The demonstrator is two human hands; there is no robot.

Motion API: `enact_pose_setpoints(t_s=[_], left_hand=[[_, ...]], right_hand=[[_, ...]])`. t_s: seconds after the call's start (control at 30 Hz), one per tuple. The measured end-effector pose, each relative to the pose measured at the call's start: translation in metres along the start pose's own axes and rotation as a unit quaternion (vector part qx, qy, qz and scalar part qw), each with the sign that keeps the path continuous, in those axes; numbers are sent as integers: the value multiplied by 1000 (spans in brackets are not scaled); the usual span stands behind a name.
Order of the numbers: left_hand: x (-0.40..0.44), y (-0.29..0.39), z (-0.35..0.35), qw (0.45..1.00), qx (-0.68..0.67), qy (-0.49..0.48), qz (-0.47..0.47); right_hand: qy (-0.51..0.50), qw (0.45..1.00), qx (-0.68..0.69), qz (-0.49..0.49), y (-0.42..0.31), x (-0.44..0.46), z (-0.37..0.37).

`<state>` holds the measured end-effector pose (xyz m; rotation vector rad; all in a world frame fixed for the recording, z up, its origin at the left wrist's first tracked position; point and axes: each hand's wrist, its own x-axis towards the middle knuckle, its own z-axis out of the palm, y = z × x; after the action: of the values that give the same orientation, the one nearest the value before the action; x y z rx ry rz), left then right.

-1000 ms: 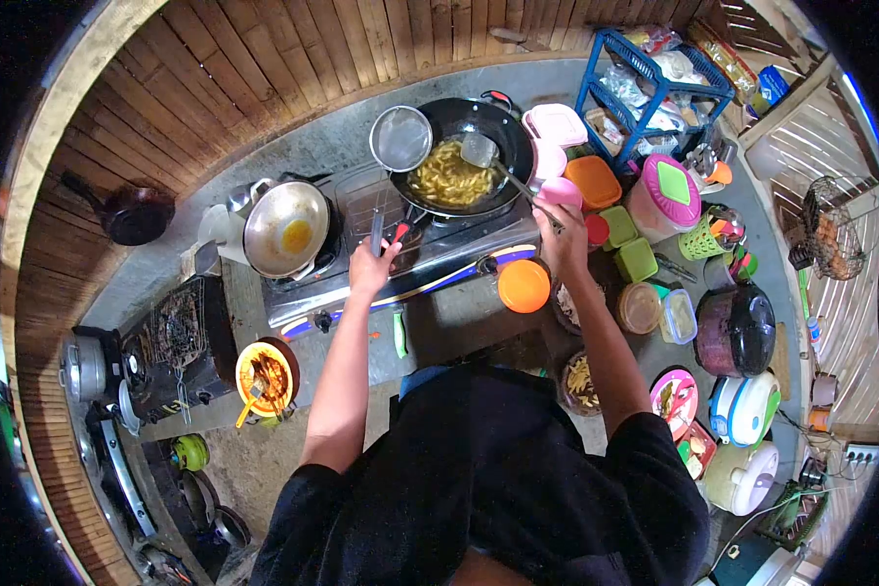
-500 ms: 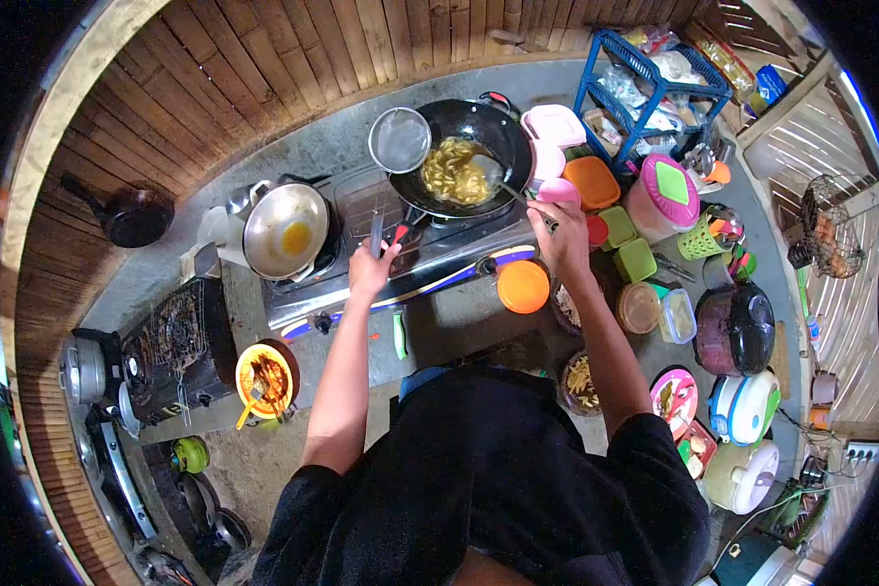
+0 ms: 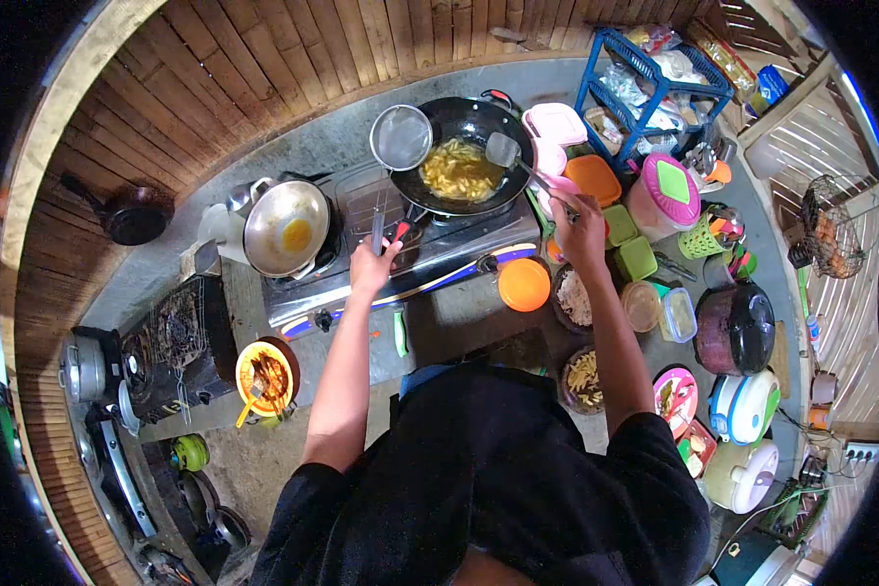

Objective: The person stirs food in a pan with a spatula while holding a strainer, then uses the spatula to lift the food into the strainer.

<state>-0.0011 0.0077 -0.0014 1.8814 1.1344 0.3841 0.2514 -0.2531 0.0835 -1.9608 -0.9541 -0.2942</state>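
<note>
My left hand (image 3: 371,269) is closed on the grey handle of a round mesh strainer (image 3: 400,137), whose head sits over the wok's left rim. The red-and-black wok handle lies against the same hand; whether my fingers also grip it I cannot tell. In the black wok (image 3: 469,117), pale yellow pieces (image 3: 462,174) lie in bubbling oil. My right hand (image 3: 580,232) is closed around the handle of a metal spatula (image 3: 503,149), its blade raised at the wok's right side, apart from the pieces.
A second pan (image 3: 285,210) with yellowish liquid stands on the stove (image 3: 361,288), left of the wok. Pink, orange and green containers (image 3: 637,258) crowd the right side. An orange lid (image 3: 523,285) and a bowl of pale pieces (image 3: 582,381) are nearer me. A yellow bowl (image 3: 245,376) stands at left.
The spatula has come up out of the food and moved right, its blade now turned flat. My right hand has shifted right and slightly toward me. My left hand and the strainer are nearly still.
</note>
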Motion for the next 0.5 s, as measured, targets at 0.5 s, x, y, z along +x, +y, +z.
enact_pose_setpoints(t_s=[0.5], left_hand=[[-2, 2, -1, 1000, 16, 3, 6]], right_hand=[[-51, 980, 136, 137, 1, -10, 30]])
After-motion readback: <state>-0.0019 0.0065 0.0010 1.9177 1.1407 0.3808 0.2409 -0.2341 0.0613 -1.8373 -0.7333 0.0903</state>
